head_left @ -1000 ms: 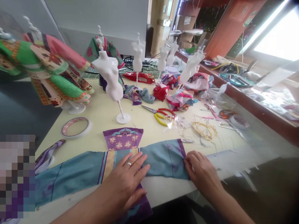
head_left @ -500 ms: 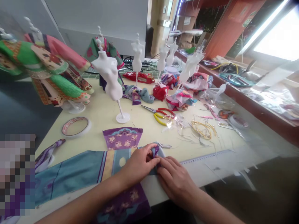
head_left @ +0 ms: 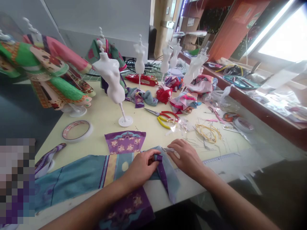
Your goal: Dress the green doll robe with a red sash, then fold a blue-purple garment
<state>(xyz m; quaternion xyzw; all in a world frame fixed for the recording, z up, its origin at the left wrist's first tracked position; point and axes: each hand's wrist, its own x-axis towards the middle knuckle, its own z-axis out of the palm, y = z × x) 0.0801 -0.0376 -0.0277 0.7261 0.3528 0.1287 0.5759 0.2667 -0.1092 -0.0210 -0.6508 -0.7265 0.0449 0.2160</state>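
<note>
My left hand (head_left: 141,166) pinches a fold of a blue cloth garment piece (head_left: 79,174) where a purple band (head_left: 162,171) turns over. The cloth's paler end (head_left: 171,179) hangs toward the near table edge. My right hand (head_left: 184,156) rests just beyond it, fingertips beside a small pale strip (head_left: 169,149), and holds nothing I can see. A purple printed panel (head_left: 125,142) lies flat above the blue cloth. Another purple printed piece (head_left: 129,207) lies under my left forearm.
A white doll mannequin (head_left: 111,78) stands behind the panel. Scissors (head_left: 163,116), a tape roll (head_left: 77,131), fabric scraps, gold cord and a ruler (head_left: 216,158) lie on the cream table (head_left: 100,119). Doll costumes stand at the left. A clear plastic sheet covers the right side.
My hands have gone from pressing the cloth flat to meeting at a fold. My right hand has now moved away to the far right, and the turned end of the cloth lies over toward me.
</note>
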